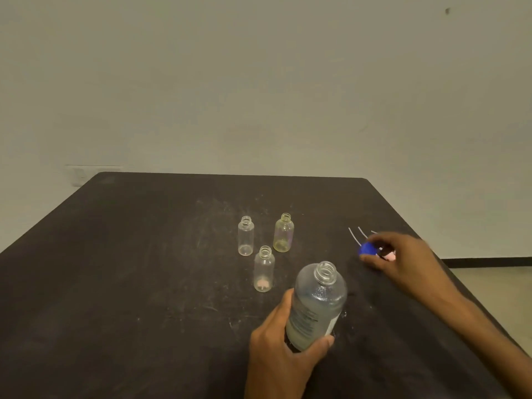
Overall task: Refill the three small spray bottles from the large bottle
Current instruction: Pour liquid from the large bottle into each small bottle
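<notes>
Large bottle (pixel 316 305), uncapped, upright w/ slight tilt, gripped low in left hand (pixel 283 349) at table's (pixel 129 269) near centre, small spray bottles (pixel 263 269) open just up-left; right hand (pixel 400 259) pinches blue cap (pixel 366 249) well right.

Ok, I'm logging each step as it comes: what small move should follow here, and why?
Probably let go of the blue cap beside the spray tops and bring the right hand back. The left hand already grips the large bottle, its neck open, and all three small bottles stand uncapped, so pouring looks ready to begin once the cap is down.
</notes>
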